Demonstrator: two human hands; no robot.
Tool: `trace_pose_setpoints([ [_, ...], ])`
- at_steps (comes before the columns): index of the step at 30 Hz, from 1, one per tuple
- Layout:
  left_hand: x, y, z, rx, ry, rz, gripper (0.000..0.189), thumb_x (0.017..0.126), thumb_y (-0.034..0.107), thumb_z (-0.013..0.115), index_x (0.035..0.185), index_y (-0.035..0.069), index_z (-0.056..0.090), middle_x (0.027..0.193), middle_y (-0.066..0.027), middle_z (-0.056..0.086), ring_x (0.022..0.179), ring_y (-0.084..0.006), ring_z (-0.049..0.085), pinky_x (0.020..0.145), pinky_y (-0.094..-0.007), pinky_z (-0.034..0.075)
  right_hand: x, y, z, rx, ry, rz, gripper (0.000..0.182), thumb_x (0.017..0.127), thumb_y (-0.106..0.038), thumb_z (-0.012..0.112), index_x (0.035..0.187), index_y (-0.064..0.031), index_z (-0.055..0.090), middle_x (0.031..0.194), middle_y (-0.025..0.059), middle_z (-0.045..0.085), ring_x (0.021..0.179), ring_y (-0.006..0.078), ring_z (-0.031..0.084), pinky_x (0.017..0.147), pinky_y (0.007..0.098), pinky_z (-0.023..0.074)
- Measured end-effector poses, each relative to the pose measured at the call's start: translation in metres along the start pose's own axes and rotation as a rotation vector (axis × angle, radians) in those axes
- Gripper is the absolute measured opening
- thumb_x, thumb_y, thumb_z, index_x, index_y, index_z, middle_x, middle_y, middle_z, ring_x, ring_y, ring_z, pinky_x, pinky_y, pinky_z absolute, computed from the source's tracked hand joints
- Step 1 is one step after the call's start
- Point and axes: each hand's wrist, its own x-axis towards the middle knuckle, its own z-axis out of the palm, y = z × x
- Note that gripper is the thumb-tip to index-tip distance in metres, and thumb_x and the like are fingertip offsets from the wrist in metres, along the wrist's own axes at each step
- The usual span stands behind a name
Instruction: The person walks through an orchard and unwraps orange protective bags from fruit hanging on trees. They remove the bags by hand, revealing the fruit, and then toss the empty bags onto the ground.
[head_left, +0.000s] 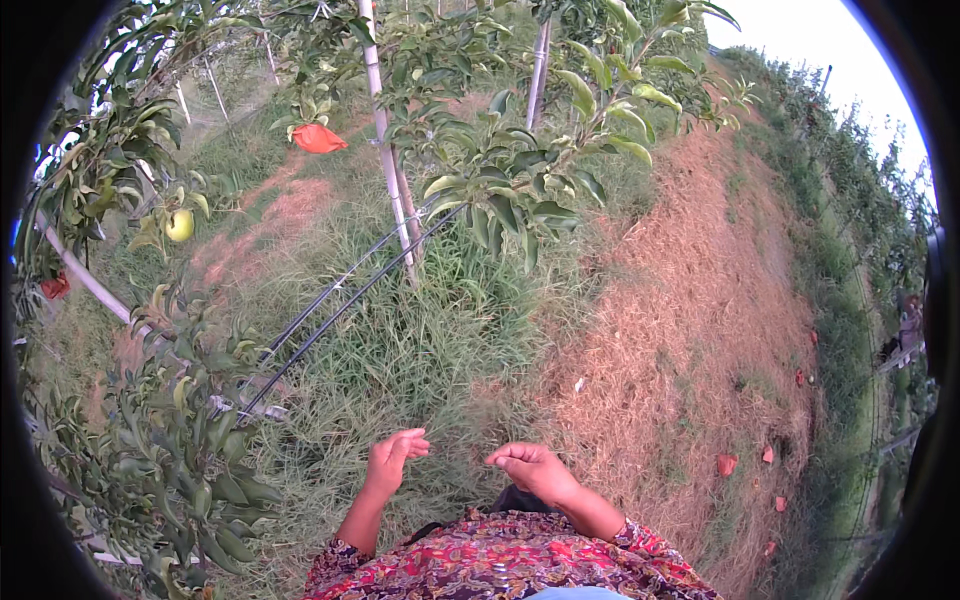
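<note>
My left hand (391, 459) is raised in front of my body above the grass, its fingers extended and apart from the thumb, with nothing seen in it. To its right is my right hand (534, 471), fingers curled in and the thumb close to the index finger; no object shows between them. A gap separates the two hands. Left of my left hand stands leafy apple foliage (217, 465). Ahead, a yellow-green apple (179, 225) hangs on a branch at the left, and a red-orange fruit bag (318, 138) hangs near the pale upright pole (384, 135).
Black hoses or lines (352, 300) run diagonally past the pole at the left. A leafy branch (525, 172) reaches across from the pole. Along the right, a strip of dry cut grass (675, 315) carries scattered red pieces (726, 465), beside another tree row (862, 180).
</note>
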Motion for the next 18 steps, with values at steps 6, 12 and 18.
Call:
trace_pose_setpoints([
  [6, 0.045, -0.004, 0.002, -0.004, 0.113, -0.035, 0.044, 0.099, 0.034, 0.041, 0.116, -0.003, 0.058, 0.093, -0.0128, 0.067, 0.081, -0.0182, 0.066, 0.074, -0.0296, 0.052, 0.06, -0.028, -0.053, 0.007, -0.027, 0.05, 0.014, 0.093, -0.014, 0.055, 0.098, -0.0072, 0.066, 0.063, -0.0122, 0.048, 0.05, -0.0017, 0.033, 0.045, 0.016, 0.025],
  [12, 0.076, -0.003, 0.002, 0.017, 0.411, -0.102, 0.05, 0.1, 0.038, 0.034, 0.116, -0.004, 0.057, 0.094, -0.0131, 0.066, 0.082, -0.0191, 0.064, 0.074, -0.0301, 0.049, 0.127, -0.066, -0.134, -0.034, 0.037, 0.056, 0.016, 0.095, -0.011, 0.05, 0.098, -0.0021, 0.063, 0.054, -0.0089, 0.037, 0.044, 0.0018, 0.028, 0.041, 0.0201, 0.0221],
  [18, 0.11, -0.016, 0.019, 0.031, 0.504, -0.178, 0.046, 0.1, 0.035, 0.036, 0.116, -0.003, 0.057, 0.094, -0.0133, 0.066, 0.082, -0.0187, 0.064, 0.075, -0.03, 0.049, 0.188, -0.084, -0.189, -0.146, -0.06, 0.153, 0.016, 0.094, -0.011, 0.051, 0.098, -0.0052, 0.065, 0.057, -0.0113, 0.04, 0.047, -0.001, 0.029, 0.043, 0.0175, 0.0219],
])
